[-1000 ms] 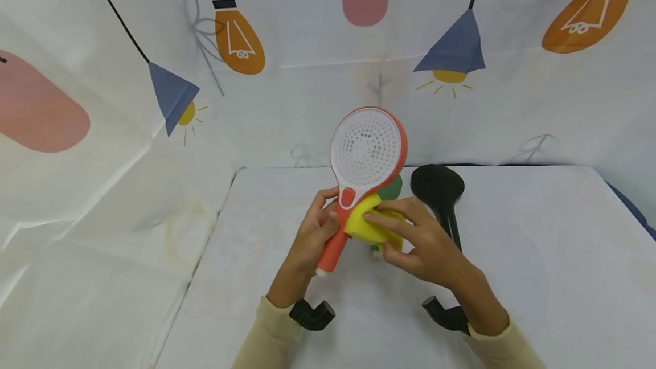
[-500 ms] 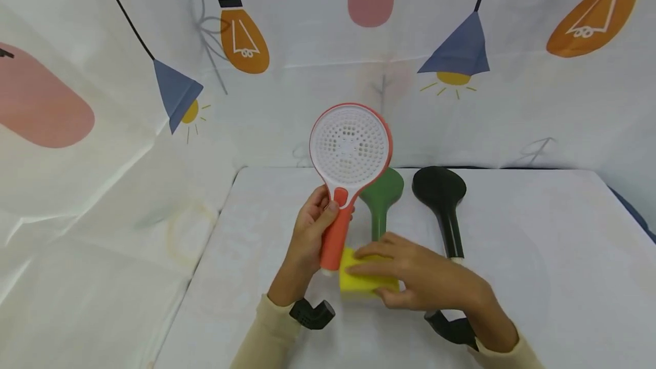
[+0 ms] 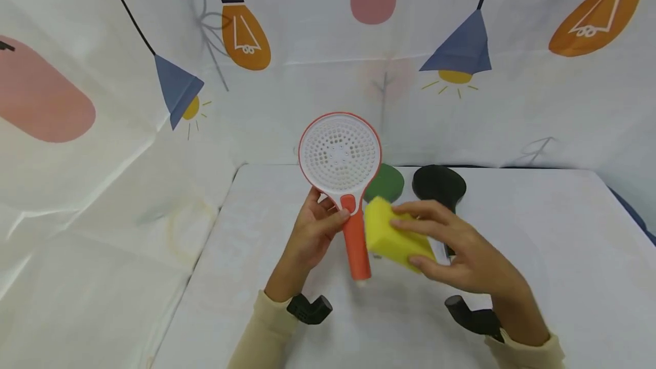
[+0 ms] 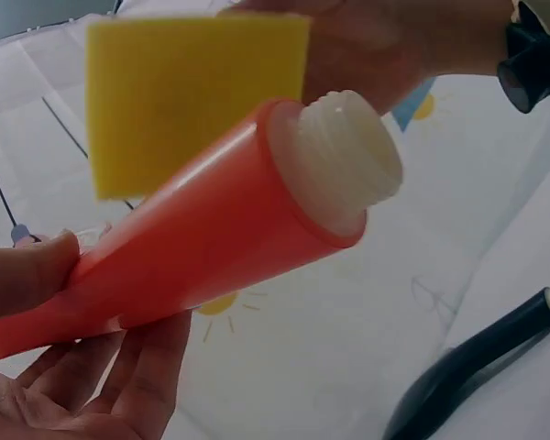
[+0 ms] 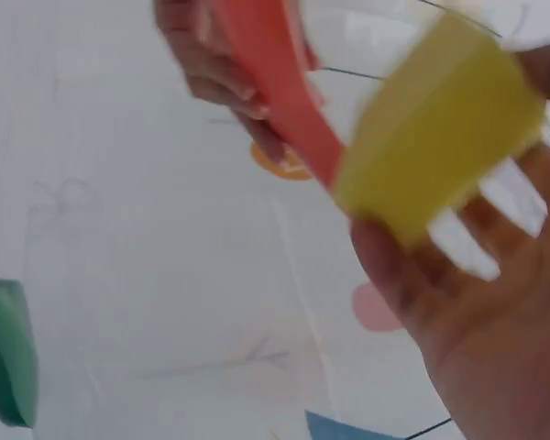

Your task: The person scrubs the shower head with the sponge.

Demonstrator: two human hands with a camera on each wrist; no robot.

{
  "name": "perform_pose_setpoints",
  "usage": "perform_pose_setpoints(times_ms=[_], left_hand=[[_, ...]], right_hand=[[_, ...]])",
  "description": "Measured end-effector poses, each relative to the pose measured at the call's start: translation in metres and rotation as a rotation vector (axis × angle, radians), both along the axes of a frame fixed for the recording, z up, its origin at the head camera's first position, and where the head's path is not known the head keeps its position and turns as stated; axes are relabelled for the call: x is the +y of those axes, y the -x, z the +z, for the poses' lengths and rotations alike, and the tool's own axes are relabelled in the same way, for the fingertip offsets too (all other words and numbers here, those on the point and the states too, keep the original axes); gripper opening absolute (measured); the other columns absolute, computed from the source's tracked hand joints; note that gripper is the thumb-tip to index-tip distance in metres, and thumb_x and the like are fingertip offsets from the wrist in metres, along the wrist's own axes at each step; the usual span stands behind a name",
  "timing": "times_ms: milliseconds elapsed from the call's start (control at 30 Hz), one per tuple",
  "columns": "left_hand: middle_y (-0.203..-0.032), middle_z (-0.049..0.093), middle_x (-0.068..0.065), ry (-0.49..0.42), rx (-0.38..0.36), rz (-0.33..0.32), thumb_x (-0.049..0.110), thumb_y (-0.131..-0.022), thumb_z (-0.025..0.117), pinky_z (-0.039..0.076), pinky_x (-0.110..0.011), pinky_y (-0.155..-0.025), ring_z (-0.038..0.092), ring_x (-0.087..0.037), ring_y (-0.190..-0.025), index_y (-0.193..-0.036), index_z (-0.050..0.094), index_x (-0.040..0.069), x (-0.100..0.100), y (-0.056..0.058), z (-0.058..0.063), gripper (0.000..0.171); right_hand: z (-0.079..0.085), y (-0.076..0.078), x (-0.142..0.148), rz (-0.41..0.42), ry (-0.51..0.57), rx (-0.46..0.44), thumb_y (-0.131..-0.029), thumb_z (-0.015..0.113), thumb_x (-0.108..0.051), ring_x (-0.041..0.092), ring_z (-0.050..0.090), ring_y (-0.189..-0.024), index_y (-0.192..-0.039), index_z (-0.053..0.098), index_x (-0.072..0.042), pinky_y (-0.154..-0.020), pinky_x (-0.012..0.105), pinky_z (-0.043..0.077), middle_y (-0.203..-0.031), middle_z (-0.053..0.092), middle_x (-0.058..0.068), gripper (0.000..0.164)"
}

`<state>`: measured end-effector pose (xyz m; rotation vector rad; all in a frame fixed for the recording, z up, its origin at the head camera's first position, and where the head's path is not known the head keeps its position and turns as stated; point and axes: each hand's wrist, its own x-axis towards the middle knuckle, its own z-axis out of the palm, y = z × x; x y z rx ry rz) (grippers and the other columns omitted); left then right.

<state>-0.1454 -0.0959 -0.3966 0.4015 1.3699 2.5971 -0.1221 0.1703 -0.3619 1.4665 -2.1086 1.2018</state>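
An orange shower head [image 3: 340, 152] with a white perforated face stands upright in my left hand [image 3: 314, 229], its face toward the head camera. The left thumb lies near the orange button, and the fingers wrap behind the handle. In the left wrist view the handle's white threaded end [image 4: 348, 151] shows. My right hand [image 3: 461, 249] pinches a yellow sponge [image 3: 394, 235] between thumb and fingers, just right of the handle. The right wrist view has the sponge [image 5: 449, 128] overlapping the handle's edge, slightly blurred.
Behind the sponge a green shower head [image 3: 386, 183] lies on the white table [image 3: 538, 255], partly hidden. To its right lies a black shower head [image 3: 439, 184], its handle mostly covered by my right hand. A white printed cloth [image 3: 318, 33] hangs behind the table.
The sponge went down from the handle's side toward the handle's bottom, then came up and right again in my right hand. The shower head shifted left and turned its face more to the camera.
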Motion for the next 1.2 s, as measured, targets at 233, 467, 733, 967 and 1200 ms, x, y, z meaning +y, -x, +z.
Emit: perform_pose_setpoints(times_ms=[233, 467, 733, 967, 1200], left_hand=[[-0.126, 0.058, -0.004, 0.057, 0.030, -0.104, 0.012, -0.090, 0.074, 0.059, -0.028, -0.085, 0.066, -0.016, -0.106, -0.153, 0.023, 0.022, 0.007, -0.001, -0.006, 0.081], [-0.124, 0.058, -0.007, 0.056, 0.066, -0.076, 0.018, -0.092, 0.071, 0.061, -0.033, -0.080, 0.071, -0.017, -0.096, -0.153, 0.022, 0.023, 0.007, -0.001, -0.008, 0.079], [-0.123, 0.061, -0.004, 0.049, 0.112, -0.081, 0.018, -0.093, 0.068, 0.061, -0.033, -0.082, 0.071, -0.015, -0.093, -0.151, 0.025, 0.020, 0.005, 0.000, -0.008, 0.073], [-0.123, 0.060, -0.005, 0.054, 0.101, -0.073, 0.021, -0.091, 0.070, 0.061, -0.032, -0.080, 0.070, -0.016, -0.097, -0.151, 0.029, 0.018, 0.003, 0.001, -0.006, 0.073], [-0.114, 0.061, -0.002, 0.073, 0.073, -0.025, 0.016, -0.094, 0.067, 0.061, -0.027, -0.078, 0.067, -0.012, -0.091, -0.147, 0.031, 0.018, 0.002, 0.000, -0.005, 0.064]], right_hand=[[-0.010, 0.006, -0.022, -0.391, 0.085, 0.160, -0.099, 0.055, -0.046, 0.028, 0.050, -0.123, -0.129, 0.066, -0.007, -0.104, 0.009, 0.037, -0.137, 0.053, 0.020, 0.050], [-0.017, 0.006, -0.034, -0.507, -0.056, 0.260, -0.101, 0.047, -0.046, 0.030, 0.050, -0.118, -0.133, 0.065, -0.015, -0.095, 0.022, 0.052, -0.136, 0.056, 0.016, 0.047], [-0.017, 0.004, -0.036, -0.459, -0.050, 0.255, -0.101, 0.045, -0.040, 0.026, 0.052, -0.109, -0.131, 0.066, -0.015, -0.086, 0.024, 0.046, -0.133, 0.061, 0.010, 0.044], [-0.016, 0.002, -0.037, -0.415, -0.065, 0.231, -0.097, 0.048, -0.032, 0.023, 0.052, -0.107, -0.129, 0.067, -0.016, -0.088, 0.020, 0.041, -0.131, 0.063, 0.009, 0.041], [-0.015, -0.001, -0.034, -0.362, -0.135, 0.181, -0.085, 0.059, -0.020, 0.018, 0.053, -0.107, -0.128, 0.068, -0.020, -0.085, 0.018, 0.044, -0.129, 0.065, 0.005, 0.044]])
